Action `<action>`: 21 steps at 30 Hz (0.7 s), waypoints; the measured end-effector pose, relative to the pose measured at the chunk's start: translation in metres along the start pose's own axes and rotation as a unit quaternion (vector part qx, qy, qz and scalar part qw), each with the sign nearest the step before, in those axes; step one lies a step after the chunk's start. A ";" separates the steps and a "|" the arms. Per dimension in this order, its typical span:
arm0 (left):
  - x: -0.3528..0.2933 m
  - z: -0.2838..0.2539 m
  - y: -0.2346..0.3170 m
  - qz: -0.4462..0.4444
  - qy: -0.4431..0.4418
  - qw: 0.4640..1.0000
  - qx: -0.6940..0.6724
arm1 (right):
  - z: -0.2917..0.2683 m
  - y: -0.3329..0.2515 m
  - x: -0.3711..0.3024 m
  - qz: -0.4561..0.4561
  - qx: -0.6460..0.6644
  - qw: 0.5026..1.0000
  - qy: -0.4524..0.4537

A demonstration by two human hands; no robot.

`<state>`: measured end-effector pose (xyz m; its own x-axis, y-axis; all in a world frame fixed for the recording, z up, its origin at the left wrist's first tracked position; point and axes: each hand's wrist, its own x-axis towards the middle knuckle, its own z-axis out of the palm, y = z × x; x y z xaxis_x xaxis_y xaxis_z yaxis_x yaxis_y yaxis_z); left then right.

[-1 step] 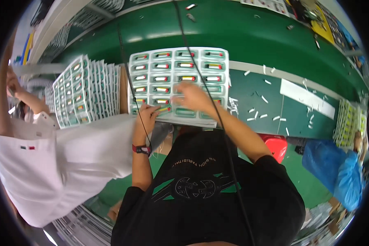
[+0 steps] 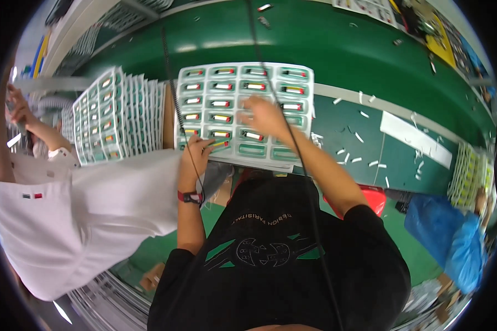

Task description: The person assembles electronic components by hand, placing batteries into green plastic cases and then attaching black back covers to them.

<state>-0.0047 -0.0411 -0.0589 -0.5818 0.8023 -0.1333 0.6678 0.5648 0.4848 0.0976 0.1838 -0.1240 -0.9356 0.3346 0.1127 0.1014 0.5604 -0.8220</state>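
Note:
A white moulded tray with rows of pale green oblong pockets lies before me; most pockets in view hold a small battery-like cylinder with a red end. My left hand is at the tray's near left corner, its fingertips closed on one end of a tilted yellow-and-red cylinder. Over the third column hovers my right hand, smeared by motion; whether it holds anything cannot be made out. Just nearer than its fingers, another cylinder lies slightly askew in its pocket. Two near right pockets hold no cylinder.
Stacked filled trays lean at left, beside a person in a white top. White paper strips litter the green table at right. A dark cable hangs across my view. A red stool stands below the table edge.
My right hand has moved slightly away from me over the tray, uncovering a cylinder in the third column. My left hand stays at the near left corner. The whole view has shifted a little.

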 end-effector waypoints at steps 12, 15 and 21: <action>-0.004 0.043 -0.008 -0.101 0.119 0.988 0.009 | -0.038 0.158 0.233 0.176 -0.289 0.937 -0.085; 0.004 0.038 -0.003 -0.116 0.082 0.990 0.022 | -0.033 0.209 0.266 0.202 -0.297 0.931 -0.059; -0.005 0.051 -0.022 -0.121 0.099 0.988 0.002 | -0.058 0.202 0.230 0.183 -0.242 0.952 -0.031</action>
<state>0.0072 -0.0481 -0.1135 -0.8038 0.5904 -0.0737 0.4995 0.7369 0.4554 -0.0779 0.4179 -0.2315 -0.8244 0.5374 -0.1776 0.5543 0.7032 -0.4452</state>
